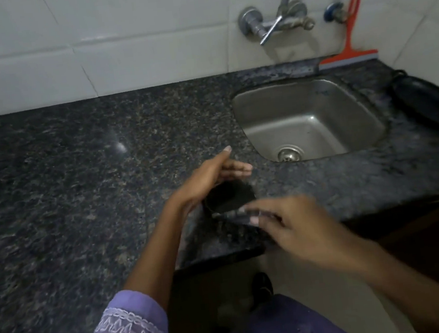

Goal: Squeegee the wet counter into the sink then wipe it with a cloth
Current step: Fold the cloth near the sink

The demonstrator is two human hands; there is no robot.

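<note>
At the far left, the dark speckled tabletop runs bare under white wall tiles, with one bright glint of light on the stone. Nearer us, at the lower left, a lilac sleeve with white embroidery covers our left forearm. Our left hand is held over the front part of the tabletop with its thumb raised and its fingers stretched toward the sink; a dark cloth sits against its palm, though we cannot tell whether the fingers close on it. Just right of that, our right hand is blurred; its fingertips meet the lower edge of the cloth and seem to pinch it, but the blur leaves that unsure. Both hands sit between us and the front edge of the tabletop, hiding part of it.

Beyond the hands, the steel sink is set into the stone, its drain near the front. On the wall above it is a chrome tap. To the right of the tap, the red squeegee leans against the tiles, blade down on the back ledge behind the sink, well apart from both hands. At the far right a black pan lies on the tabletop beside the sink.
</note>
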